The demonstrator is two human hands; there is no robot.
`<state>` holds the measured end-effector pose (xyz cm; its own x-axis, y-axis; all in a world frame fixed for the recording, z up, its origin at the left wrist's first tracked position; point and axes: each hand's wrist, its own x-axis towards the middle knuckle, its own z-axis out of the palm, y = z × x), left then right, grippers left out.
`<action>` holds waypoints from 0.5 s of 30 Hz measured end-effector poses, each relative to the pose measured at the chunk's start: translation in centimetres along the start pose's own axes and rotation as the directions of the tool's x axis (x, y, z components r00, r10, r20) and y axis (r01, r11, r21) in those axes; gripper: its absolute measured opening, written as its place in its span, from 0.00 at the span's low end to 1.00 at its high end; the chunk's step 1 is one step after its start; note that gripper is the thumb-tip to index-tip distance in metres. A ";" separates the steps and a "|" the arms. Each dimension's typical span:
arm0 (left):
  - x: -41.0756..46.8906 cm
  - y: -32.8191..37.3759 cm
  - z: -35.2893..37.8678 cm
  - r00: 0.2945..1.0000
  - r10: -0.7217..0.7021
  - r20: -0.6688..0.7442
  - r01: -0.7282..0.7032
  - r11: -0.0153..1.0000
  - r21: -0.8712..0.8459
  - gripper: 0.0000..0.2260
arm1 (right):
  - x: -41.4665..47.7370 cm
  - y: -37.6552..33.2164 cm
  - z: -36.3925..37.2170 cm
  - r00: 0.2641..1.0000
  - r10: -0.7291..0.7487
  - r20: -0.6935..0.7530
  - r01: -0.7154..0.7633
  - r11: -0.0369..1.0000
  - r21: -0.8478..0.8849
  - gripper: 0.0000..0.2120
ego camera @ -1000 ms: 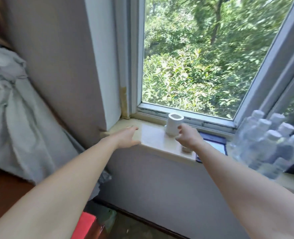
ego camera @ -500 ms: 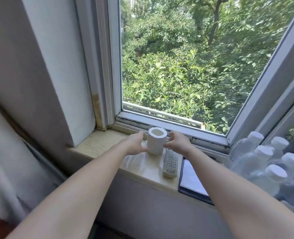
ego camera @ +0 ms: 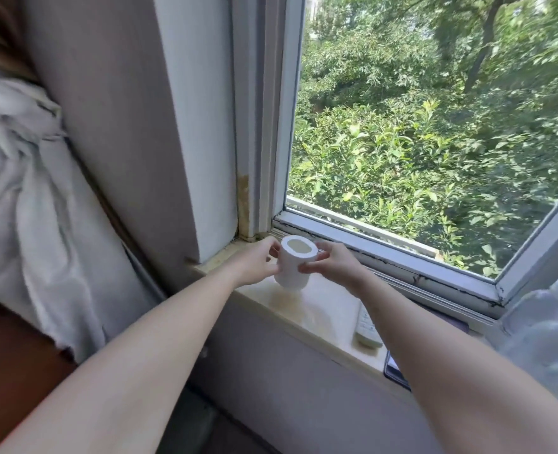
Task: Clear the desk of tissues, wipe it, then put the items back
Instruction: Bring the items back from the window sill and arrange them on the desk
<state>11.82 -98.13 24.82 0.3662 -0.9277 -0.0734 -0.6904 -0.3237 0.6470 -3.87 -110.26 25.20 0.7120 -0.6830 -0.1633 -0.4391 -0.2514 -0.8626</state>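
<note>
The left hand [ego camera: 254,262] and right hand [ego camera: 331,263] grasp the tissue roll [ego camera: 294,270] from opposite sides; its long axis stands near upright, hollow end up, over the windowsill [ego camera: 320,311].

I am looking at a pale stone windowsill [ego camera: 317,317] running under the window frame. A white remote control [ego camera: 366,329] is lying flat on it toward the right, with a dark flat thing [ego camera: 394,371] just beside it at the front edge. Blurred clear bottles [ego camera: 546,326] are standing far right. A tissue roll [ego camera: 295,265] is hanging tilted just above the left part.
</note>
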 end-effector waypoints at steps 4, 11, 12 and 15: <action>-3.8 -3.7 -3.5 0.993 -0.086 -0.085 0.084 0.996 -0.030 0.15 | 0.4 -3.9 4.5 0.992 -0.065 0.112 0.065 0.998 -0.002 0.19; -12.9 -12.2 -10.3 0.928 -0.221 -0.299 0.209 0.975 -0.073 0.12 | 0.2 -10.6 16.6 0.954 -0.164 0.250 0.167 0.986 0.009 0.15; -14.4 -13.3 -11.0 0.918 -0.245 -0.312 0.233 0.970 -0.075 0.12 | 0.0 -11.4 18.5 0.948 -0.186 0.258 0.190 0.982 0.006 0.14; -19.2 -16.7 -13.2 0.883 -0.303 -0.359 0.293 0.953 -0.084 0.13 | -1.0 -13.9 23.9 0.922 -0.221 0.318 0.232 0.973 0.003 0.13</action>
<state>24.57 -72.50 25.48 0.7566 -0.6538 0.0120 -0.4980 -0.5642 0.6586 14.60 -89.74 25.89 0.9276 -0.3563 -0.1118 -0.2600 -0.4012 -0.8783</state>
